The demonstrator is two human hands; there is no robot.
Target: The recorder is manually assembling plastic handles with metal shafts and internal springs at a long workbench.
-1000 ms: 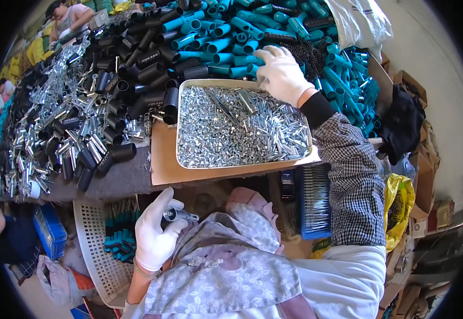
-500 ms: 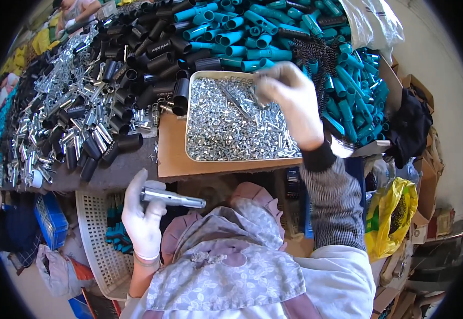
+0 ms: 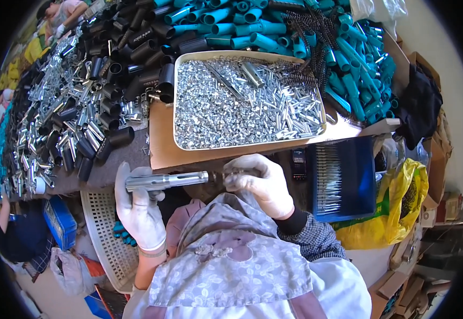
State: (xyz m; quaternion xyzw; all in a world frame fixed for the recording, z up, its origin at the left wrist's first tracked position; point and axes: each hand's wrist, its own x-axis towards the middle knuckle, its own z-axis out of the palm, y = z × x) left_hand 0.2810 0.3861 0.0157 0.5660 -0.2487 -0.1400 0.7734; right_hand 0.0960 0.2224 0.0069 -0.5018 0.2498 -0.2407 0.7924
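My gloved left hand [image 3: 142, 220] is closed around a slotted metal tube [image 3: 172, 181], which lies nearly level and points right. Just off the tube's right end, my gloved right hand [image 3: 267, 190] pinches a dark coil spring [image 3: 217, 177]; fingers and blur hide part of it. Both hands are above my lap, in front of the table edge. Beyond them stands a shallow cream tray [image 3: 242, 145] of small metal pieces and pins, with a long thin metal tool [image 3: 224, 80] and a metal cylinder [image 3: 253, 74] on top.
Black sleeves [image 3: 120, 137] and shiny metal parts [image 3: 66, 127] heap up on the left, teal tubes [image 3: 266, 42] behind the tray, dark springs [image 3: 316, 32] beside them. A blue bin [image 3: 362, 181] of metal rods sits right; a white basket [image 3: 98, 223] left. Another person [image 3: 66, 13] is far left.
My right hand has come back from above the tray to the tube's end, now with a spring in its fingers. The tube has tilted level. The view has shifted slightly.
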